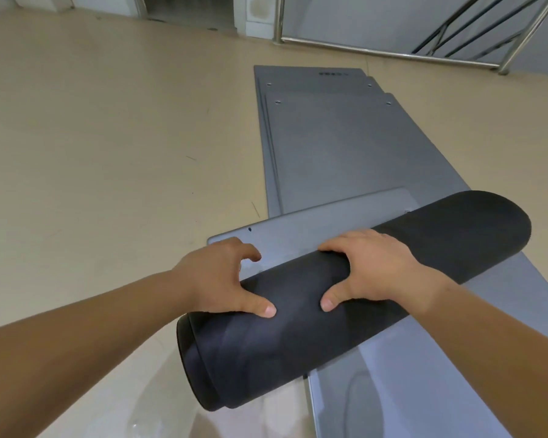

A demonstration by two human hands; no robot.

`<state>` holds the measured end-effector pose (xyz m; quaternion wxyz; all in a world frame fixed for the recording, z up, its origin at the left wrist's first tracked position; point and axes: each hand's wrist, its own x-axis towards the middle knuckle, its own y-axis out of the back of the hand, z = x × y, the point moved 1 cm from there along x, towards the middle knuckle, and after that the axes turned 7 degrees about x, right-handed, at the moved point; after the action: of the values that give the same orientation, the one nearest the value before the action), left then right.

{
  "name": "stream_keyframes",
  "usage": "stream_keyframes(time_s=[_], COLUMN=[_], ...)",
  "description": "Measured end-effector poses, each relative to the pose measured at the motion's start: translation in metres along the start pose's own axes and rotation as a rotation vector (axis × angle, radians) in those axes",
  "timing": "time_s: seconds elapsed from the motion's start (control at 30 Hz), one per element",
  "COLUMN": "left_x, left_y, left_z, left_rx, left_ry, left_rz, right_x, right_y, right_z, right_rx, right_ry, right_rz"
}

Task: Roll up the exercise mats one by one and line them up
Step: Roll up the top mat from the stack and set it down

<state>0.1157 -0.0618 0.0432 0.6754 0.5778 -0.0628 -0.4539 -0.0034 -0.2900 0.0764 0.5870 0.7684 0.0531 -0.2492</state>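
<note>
View from above, looking down along two bare forearms that reach forward from the bottom corners.

Nearest is a thick rolled mat, black on its outer face. It lies at a slant, with its left end close to the viewer and its right end farther away. At the near left end the inner layers stick out a little, like a stepped cap.

The left hand grips the roll towards its left end. Its thumb is pressed on the near side and its fingers are curled over the top towards the far side. The right hand grips the roll near its middle in the same way, thumb on the near side and fingers hooked over the far edge. The two thumbs point at each other, a little apart.

Just beyond the hands, the unrolled end of this mat lies flat. Its upper face is grey, with a small hole near its left corner.

The roll rests across a stack of grey mats laid flat and stretching away, their far ends stepped one behind another. The roll's left end overhangs the beige floor.

Farthest off, a metal railing runs along the right, in front of a pale wall.
</note>
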Motion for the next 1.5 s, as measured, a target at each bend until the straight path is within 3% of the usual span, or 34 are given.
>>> stream_keyframes(time_s=[0.07,0.13,0.3,0.47,0.57,0.7,0.87,0.97,1.07,1.13,1.37,1.5], left_x=[-0.016,-0.031,-0.039,-0.011,0.006,0.016,0.008,0.003,-0.002,-0.008,-0.018,-0.023], left_y=[0.005,-0.003,-0.047,-0.042,-0.02,-0.008,-0.026,-0.051,-0.059,-0.059,-0.058,-0.043], left_z=[0.008,0.019,0.01,-0.023,-0.036,-0.038,-0.02,-0.021,-0.029,-0.034,-0.062,-0.077], left_rx=[0.192,0.35,0.467,0.384,0.32,0.232,0.077,-0.188,-0.497,-0.617,-0.764,-0.493], left_ry=[-0.059,-0.134,-0.031,-0.083,-0.107,-0.089,0.002,0.1,0.146,0.15,0.211,0.207], left_rz=[0.17,0.219,0.04,0.12,0.073,-0.009,-0.098,-0.159,-0.219,-0.196,-0.129,0.148], right_x=[0.01,0.018,0.033,0.023,0.016,0.012,0.01,0.006,0.005,0.007,0.04,0.058], right_y=[0.001,0.001,-0.023,-0.04,-0.054,-0.069,-0.06,-0.066,-0.092,-0.1,-0.092,-0.077], right_z=[-0.005,-0.014,-0.045,-0.046,-0.037,-0.021,0.013,0.009,-0.024,-0.035,-0.066,-0.086], right_rx=[0.023,0.006,-0.145,-0.135,-0.163,0.075,0.524,0.823,1.273,1.337,1.042,0.877], right_ry=[-0.016,-0.037,0.022,0.092,-0.049,-0.148,0.048,-0.119,-0.261,-0.214,-0.216,-0.139], right_rz=[0.104,0.243,0.466,0.397,0.197,0.241,0.246,0.356,0.143,0.146,0.266,0.347])
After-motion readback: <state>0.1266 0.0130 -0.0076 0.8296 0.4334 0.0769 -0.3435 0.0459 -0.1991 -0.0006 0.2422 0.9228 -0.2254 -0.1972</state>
